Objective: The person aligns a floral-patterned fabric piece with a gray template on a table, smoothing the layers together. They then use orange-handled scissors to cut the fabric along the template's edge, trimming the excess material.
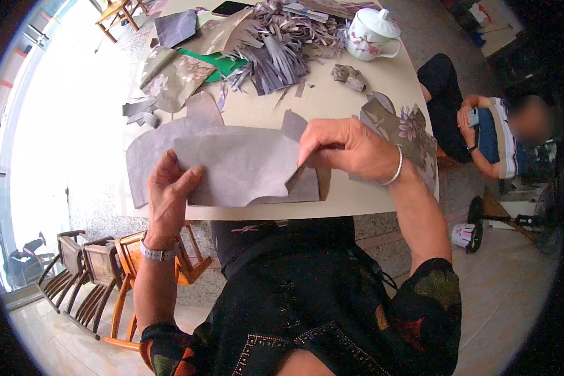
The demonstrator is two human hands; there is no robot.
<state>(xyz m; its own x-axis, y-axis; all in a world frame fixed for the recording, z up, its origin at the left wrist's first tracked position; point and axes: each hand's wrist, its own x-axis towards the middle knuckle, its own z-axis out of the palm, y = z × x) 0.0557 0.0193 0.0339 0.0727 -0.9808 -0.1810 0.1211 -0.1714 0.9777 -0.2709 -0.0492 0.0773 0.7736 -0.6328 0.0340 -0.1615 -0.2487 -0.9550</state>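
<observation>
A plain grey cut sheet [239, 164], paper or fabric, is held slightly above the table's near edge. My left hand [171, 188] pinches its left end between thumb and fingers. At the other end my right hand [343, 148] grips the sheet, where its edge folds over and shows a darker side. Beneath and behind lies a larger grey cut piece [145, 155] with a rounded outline, partly covered by the held sheet. To the right of my right hand, brownish floral cut pieces [404, 122] rest on the table.
On the table [263, 105], a heap of shredded strips [291, 37] lies beside a lidded porcelain cup [373, 35], a green sheet [221, 63], a rolled floral scrap [349, 77] and a phone [232, 8]. A seated person [486, 122] is at right. Wooden chairs [122, 268] stand lower left.
</observation>
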